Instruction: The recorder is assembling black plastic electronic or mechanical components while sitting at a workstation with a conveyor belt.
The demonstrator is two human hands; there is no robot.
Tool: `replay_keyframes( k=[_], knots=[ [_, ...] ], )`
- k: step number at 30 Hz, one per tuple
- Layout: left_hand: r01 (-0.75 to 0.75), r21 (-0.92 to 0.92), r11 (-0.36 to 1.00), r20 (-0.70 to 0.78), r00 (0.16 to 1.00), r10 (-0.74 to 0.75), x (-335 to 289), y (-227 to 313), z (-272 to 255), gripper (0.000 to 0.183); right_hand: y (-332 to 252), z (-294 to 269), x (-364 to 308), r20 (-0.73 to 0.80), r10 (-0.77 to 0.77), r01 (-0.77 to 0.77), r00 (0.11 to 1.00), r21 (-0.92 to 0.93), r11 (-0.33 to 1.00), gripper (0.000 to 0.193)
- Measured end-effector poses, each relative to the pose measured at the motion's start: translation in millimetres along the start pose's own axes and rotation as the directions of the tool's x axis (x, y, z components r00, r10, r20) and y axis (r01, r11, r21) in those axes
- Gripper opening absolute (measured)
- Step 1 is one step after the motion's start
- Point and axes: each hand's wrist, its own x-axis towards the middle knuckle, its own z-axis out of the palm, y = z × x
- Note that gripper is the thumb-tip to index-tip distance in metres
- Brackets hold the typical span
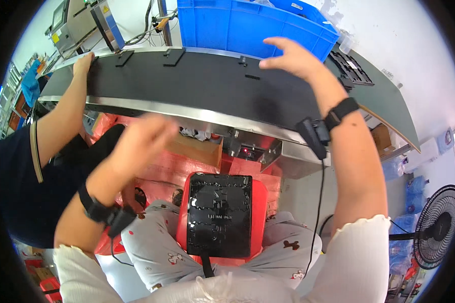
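Note:
My right hand [293, 58] reaches over the far side of a dark conveyor belt [197, 83], thumb and fingers apart, holding nothing that I can see. Just left of it lie a small black part [242, 61] and a short black strip [252, 77]. My left hand [144, 139], smeared by motion, hovers in front of the belt's near metal edge; whether it holds anything does not show. Farther left on the belt are two flat black plates [174, 57] [125, 58]. A glossy black moulded panel [220, 217] rests between my knees on a red stool [259, 217].
A large blue crate [258, 28] stands behind the belt. On the left, another person's hand [83, 64] touches the belt's far edge. Black frames [354, 68] lie on a green table [389, 103] at right, near a fan [436, 227]. Cables hang from both my wrists.

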Motion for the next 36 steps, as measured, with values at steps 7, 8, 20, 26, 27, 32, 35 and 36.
replay_keyframes(
  k=[7,8,20,26,27,32,35,36],
  knots=[
    [-0.067,0.441,0.895,0.001,0.997,0.074,189,-77,0,0.067,44,25,-6,-0.017,0.157,-0.152,0.987,-0.375,0.914,0.081],
    [-0.061,0.502,0.863,0.070,0.997,0.030,206,-92,7,0.074,41,19,-14,-0.076,0.052,-0.079,0.996,-0.408,0.909,0.074],
    [0.037,0.502,0.864,0.227,0.958,-0.173,208,-31,33,0.074,-68,104,-225,0.275,0.068,-0.240,0.959,0.660,0.712,0.031],
    [-0.111,0.235,0.966,-0.038,0.992,0.123,119,29,41,0.061,4,274,-274,0.237,0.292,-0.376,0.926,0.534,0.757,0.024],
    [-0.175,0.242,0.954,-0.101,0.974,0.204,95,36,41,0.058,9,288,-279,0.137,0.272,-0.304,0.952,0.496,0.813,0.025],
    [-0.206,0.196,0.959,-0.042,0.975,0.218,-26,52,59,0.069,12,304,-294,-0.094,0.148,-0.137,0.984,0.114,0.984,0.032],
    [-0.007,0.146,0.989,0.154,0.988,-0.016,-75,38,108,0.072,4,300,-293,0.062,0.247,-0.251,0.967,0.052,0.967,0.040],
    [0.017,0.224,0.974,0.209,0.976,-0.065,-89,31,125,0.071,-1,297,-291,0.081,0.244,-0.246,0.966,0.010,0.969,0.042]
  ],
)
